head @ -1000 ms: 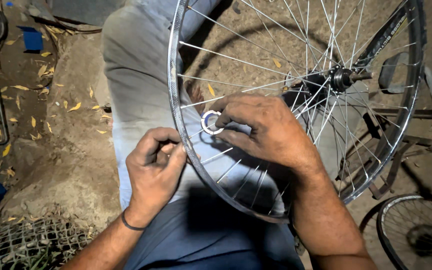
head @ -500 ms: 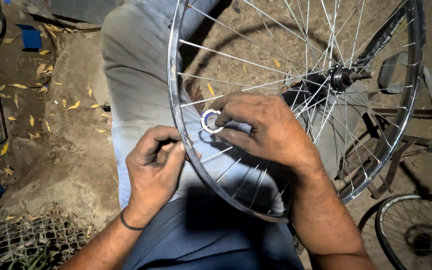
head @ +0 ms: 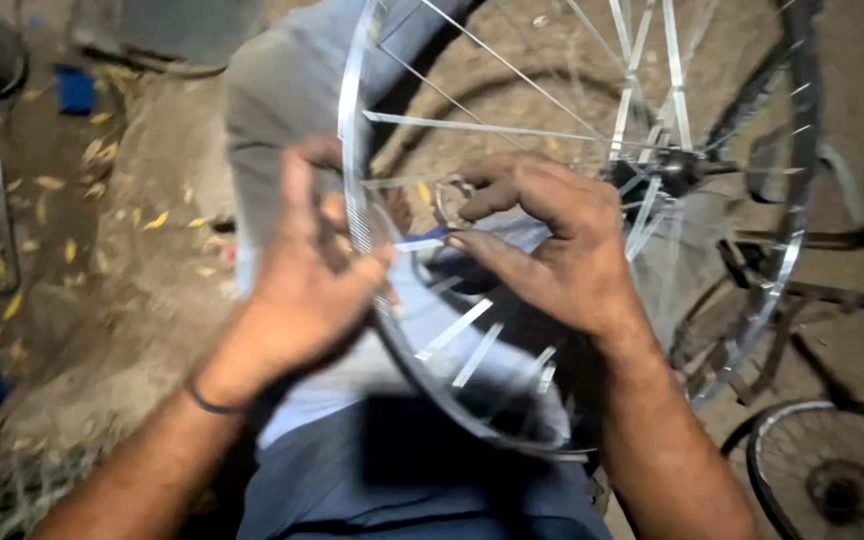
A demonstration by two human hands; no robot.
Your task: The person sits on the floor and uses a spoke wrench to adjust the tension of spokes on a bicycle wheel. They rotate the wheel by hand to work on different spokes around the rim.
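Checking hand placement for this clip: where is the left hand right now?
In the head view, the left hand sits left of centre, gripping the wheel rim from outside, just across the spokes from the right hand.

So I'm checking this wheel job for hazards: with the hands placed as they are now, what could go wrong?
1. The right hand reaches in among the spokes; if the wheel turned, its fingers could be pinched.
2. The left hand grips the thin metal rim on the lap; the rim edge might slip or scrape.
3. The small ring tool sits only at the fingertips and could drop onto the dirt ground.
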